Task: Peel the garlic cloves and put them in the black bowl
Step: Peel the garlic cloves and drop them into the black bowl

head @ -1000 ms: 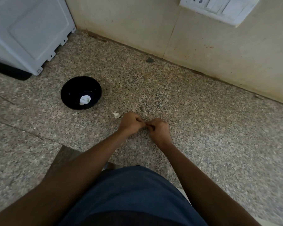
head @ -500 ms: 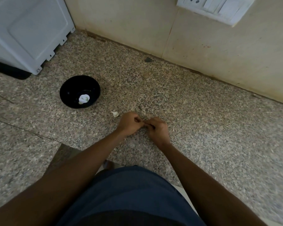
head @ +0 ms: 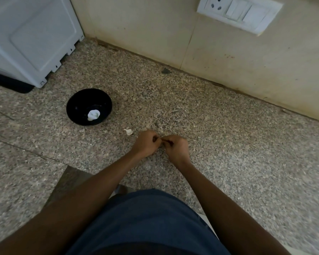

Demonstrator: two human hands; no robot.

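Both curled hands, left hand (head: 145,143) and right hand (head: 175,147), meet fingertips, contents hidden; loose clove (head: 128,131) beside black bowl (head: 77,105).

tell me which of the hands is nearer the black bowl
Left. The left hand sits right of and nearer the camera than the black bowl; the right hand is farther right, fingertips meeting the left's.

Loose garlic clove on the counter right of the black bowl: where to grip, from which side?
Probably pinch the garlic clove across its plump body from above. It lies flat on the counter, clear of the black bowl, its thin tip pointing towards the bowl.
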